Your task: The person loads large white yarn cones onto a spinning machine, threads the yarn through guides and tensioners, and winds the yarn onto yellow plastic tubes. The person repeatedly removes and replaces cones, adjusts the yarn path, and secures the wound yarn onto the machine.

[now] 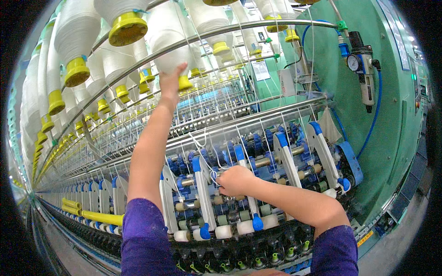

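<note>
Up top, the left hand grips a white bobbin at centre frame. Lower down, the right hand pinches thread at the rollers, seemingly mid-threading; guiding it calls for a steady pull.

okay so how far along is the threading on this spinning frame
Done: white bobbins hang along the rail. In hand: the left hand is up at one bobbin, while the right hand pinches a thin white strand at the rollers. Left: the strand looks not yet seated.
</note>
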The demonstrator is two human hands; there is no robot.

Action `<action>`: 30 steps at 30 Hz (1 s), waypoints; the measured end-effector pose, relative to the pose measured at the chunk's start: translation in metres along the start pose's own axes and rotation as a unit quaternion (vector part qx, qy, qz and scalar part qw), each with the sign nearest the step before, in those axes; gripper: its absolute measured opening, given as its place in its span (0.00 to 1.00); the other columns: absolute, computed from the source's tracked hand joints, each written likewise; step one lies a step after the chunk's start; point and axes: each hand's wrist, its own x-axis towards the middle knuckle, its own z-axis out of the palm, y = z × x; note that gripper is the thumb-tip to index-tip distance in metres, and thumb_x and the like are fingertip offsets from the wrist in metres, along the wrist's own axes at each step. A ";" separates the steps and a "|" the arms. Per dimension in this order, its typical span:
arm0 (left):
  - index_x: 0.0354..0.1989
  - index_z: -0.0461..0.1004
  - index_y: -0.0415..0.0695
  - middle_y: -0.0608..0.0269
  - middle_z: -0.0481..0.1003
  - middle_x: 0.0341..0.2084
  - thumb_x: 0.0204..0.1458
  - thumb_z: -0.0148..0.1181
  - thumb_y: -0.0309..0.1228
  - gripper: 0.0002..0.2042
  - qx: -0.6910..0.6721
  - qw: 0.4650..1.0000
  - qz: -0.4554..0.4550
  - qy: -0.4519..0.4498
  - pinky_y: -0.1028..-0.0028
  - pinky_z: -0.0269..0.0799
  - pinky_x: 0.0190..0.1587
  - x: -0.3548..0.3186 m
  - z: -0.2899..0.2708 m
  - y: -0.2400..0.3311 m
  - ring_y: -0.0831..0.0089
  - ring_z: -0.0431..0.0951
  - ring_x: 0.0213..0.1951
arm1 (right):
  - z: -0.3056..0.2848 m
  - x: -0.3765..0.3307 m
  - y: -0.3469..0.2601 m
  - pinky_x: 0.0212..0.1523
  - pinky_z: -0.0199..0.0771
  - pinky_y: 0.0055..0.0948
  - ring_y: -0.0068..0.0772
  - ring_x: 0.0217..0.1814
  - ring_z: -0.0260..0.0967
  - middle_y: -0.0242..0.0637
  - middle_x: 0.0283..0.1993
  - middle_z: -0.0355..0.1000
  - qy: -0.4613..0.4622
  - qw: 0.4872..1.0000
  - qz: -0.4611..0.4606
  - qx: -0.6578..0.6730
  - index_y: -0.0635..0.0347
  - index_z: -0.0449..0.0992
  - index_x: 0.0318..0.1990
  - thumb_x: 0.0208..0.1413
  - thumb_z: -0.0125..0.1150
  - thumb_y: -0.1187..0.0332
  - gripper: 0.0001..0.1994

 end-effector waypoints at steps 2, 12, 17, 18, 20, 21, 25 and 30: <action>0.54 0.59 0.38 0.53 0.69 0.46 0.37 0.71 0.38 0.36 0.020 0.999 0.029 0.018 0.69 0.64 0.53 0.029 0.006 0.002 0.63 0.69 0.48 | -0.005 -0.003 -0.006 0.30 0.74 0.44 0.47 0.27 0.73 0.45 0.22 0.72 -0.012 1.000 0.004 -0.001 0.62 0.75 0.28 0.48 0.53 0.58 0.14; 0.51 0.60 0.30 0.45 0.68 0.48 0.23 0.76 0.48 0.47 0.207 0.970 0.075 0.105 0.71 0.68 0.50 0.119 0.021 0.034 0.59 0.70 0.50 | -0.038 -0.009 -0.016 0.32 0.74 0.43 0.47 0.28 0.73 0.45 0.24 0.73 -0.048 0.997 0.037 0.040 0.62 0.75 0.29 0.47 0.54 0.58 0.14; 0.53 0.58 0.29 0.44 0.67 0.48 0.21 0.77 0.49 0.51 0.104 0.989 0.051 0.096 0.66 0.68 0.50 0.118 0.029 0.032 0.59 0.69 0.50 | -0.036 -0.007 -0.015 0.32 0.74 0.43 0.47 0.28 0.73 0.46 0.24 0.73 -0.048 0.999 0.007 -0.012 0.62 0.74 0.30 0.48 0.54 0.58 0.15; 0.53 0.58 0.28 0.44 0.67 0.48 0.22 0.77 0.49 0.51 0.106 0.988 0.057 0.101 0.65 0.69 0.49 0.116 0.032 0.022 0.59 0.70 0.49 | -0.035 -0.006 -0.015 0.32 0.74 0.43 0.47 0.28 0.73 0.46 0.24 0.73 -0.056 0.998 0.007 -0.016 0.62 0.74 0.30 0.48 0.54 0.58 0.15; 0.54 0.60 0.36 0.51 0.68 0.47 0.26 0.76 0.45 0.45 0.087 0.994 0.023 0.069 0.62 0.72 0.41 0.113 0.028 0.011 0.62 0.70 0.47 | -0.037 -0.005 -0.016 0.32 0.73 0.44 0.47 0.28 0.73 0.45 0.24 0.73 -0.057 0.998 0.007 -0.010 0.62 0.74 0.30 0.48 0.54 0.57 0.15; 0.54 0.61 0.38 0.54 0.69 0.47 0.28 0.75 0.43 0.43 0.062 0.997 -0.020 0.052 0.62 0.72 0.39 0.102 0.024 -0.001 0.63 0.71 0.47 | -0.038 -0.007 -0.016 0.32 0.73 0.44 0.47 0.28 0.73 0.45 0.24 0.73 -0.055 0.998 0.008 -0.002 0.62 0.74 0.30 0.48 0.54 0.57 0.15; 0.36 0.68 0.43 0.63 0.73 0.32 0.43 0.64 0.33 0.14 0.061 0.995 -0.056 -0.046 0.70 0.75 0.33 0.086 0.016 -0.015 0.72 0.76 0.33 | -0.041 0.005 -0.007 0.35 0.73 0.40 0.44 0.35 0.71 0.42 0.30 0.72 0.070 0.991 -0.005 0.111 0.61 0.74 0.32 0.49 0.56 0.64 0.09; 0.42 0.69 0.45 0.61 0.74 0.30 0.49 0.59 0.33 0.13 -0.062 0.995 -0.033 -0.076 0.71 0.75 0.36 0.078 0.006 -0.016 0.70 0.76 0.31 | -0.136 0.064 0.011 0.56 0.62 0.44 0.53 0.55 0.60 0.52 0.51 0.64 0.404 0.910 -0.090 -0.014 0.65 0.68 0.48 0.47 0.56 0.68 0.19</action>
